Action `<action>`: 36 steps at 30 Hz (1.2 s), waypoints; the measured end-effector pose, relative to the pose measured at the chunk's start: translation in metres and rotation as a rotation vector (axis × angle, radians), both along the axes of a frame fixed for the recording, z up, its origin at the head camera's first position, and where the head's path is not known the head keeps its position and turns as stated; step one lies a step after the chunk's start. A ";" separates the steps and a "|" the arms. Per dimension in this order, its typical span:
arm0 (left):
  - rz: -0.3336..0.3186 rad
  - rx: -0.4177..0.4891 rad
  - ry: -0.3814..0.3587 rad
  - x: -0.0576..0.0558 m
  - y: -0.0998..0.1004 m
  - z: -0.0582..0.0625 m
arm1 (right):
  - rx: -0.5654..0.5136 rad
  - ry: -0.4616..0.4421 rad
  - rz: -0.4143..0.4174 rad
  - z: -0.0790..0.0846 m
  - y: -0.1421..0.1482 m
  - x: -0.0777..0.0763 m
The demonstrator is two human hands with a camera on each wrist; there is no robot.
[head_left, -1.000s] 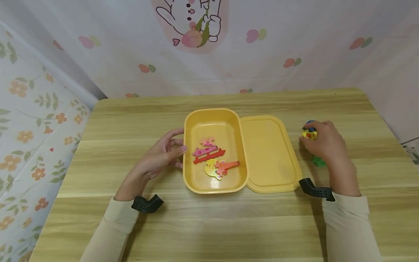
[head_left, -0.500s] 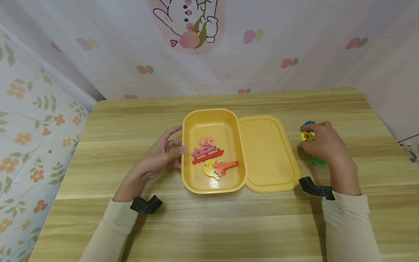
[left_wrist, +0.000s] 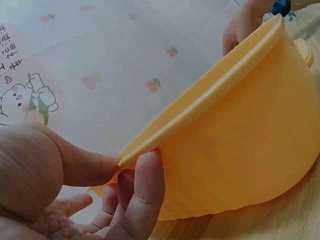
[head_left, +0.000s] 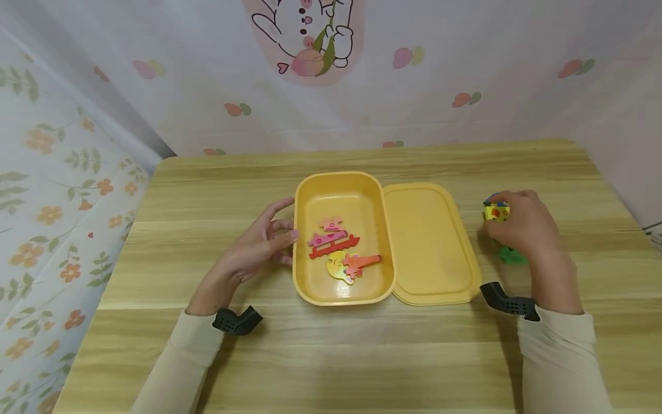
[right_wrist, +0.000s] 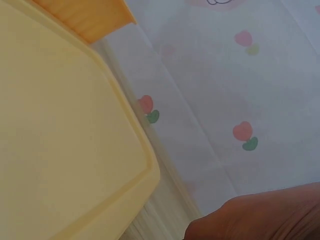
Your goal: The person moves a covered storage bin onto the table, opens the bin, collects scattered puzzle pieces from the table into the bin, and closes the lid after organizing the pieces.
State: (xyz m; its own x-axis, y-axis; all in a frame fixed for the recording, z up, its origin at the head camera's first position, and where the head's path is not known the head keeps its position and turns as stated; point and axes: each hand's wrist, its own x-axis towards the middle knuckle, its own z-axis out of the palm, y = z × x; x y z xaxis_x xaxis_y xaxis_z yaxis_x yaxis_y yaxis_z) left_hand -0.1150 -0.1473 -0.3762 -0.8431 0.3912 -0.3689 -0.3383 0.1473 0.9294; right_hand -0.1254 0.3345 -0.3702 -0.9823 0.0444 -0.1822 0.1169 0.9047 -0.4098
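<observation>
My left hand point(head_left: 258, 244) is at the left side of an uncovered yellow plastic box point(head_left: 344, 295). In the left wrist view its thumb lies on the box's rim and its fingers are against the outer wall, pinching the edge. Inside the box lie pink, red, orange and yellow puzzle pieces, among them a yellow round-faced piece point(head_left: 335, 267) and a red strip point(head_left: 331, 248). At the right, my right hand point(head_left: 524, 227) pinches a yellow puzzle piece point(head_left: 497, 213) with a red patch between thumb and fingers. A blue piece point(head_left: 495, 199) sits right behind it, partly hidden by the fingers.
Flat beside the box lies its yellow lid point(head_left: 431, 247), overlapping the box's right side in the head view. A green piece point(head_left: 512, 256) rests on the wooden table point(head_left: 362, 356) beneath my right wrist. Patterned curtains point(head_left: 320, 115) hang behind the table and at its left.
The head view shifts slightly. The yellow piece at my right fingertips changes its tilt a little. My left hand stays at the box, and the pieces inside have not moved.
</observation>
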 end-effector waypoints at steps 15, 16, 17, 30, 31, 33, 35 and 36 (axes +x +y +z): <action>-0.001 -0.005 -0.007 -0.001 0.003 -0.001 | -0.062 0.057 -0.025 0.004 -0.004 0.000; -0.001 -0.005 -0.008 -0.001 0.003 -0.001 | -0.068 0.066 -0.028 0.004 -0.004 0.001; -0.001 -0.003 -0.010 -0.001 0.003 0.000 | -0.074 0.076 -0.030 0.004 -0.004 0.001; 0.004 -0.011 -0.009 0.000 0.003 0.002 | -0.119 0.137 -0.051 0.005 -0.013 0.001; 0.002 -0.012 -0.006 0.000 0.003 0.002 | -0.126 0.135 -0.048 0.006 -0.014 0.001; -0.001 -0.014 -0.001 0.000 0.003 0.001 | -0.140 0.143 -0.034 0.007 -0.014 0.001; -0.001 -0.013 0.002 0.000 0.003 0.001 | -0.154 0.153 -0.024 0.007 -0.015 0.001; -0.002 -0.013 0.004 0.000 0.003 0.001 | -0.161 0.158 -0.021 0.008 -0.016 0.001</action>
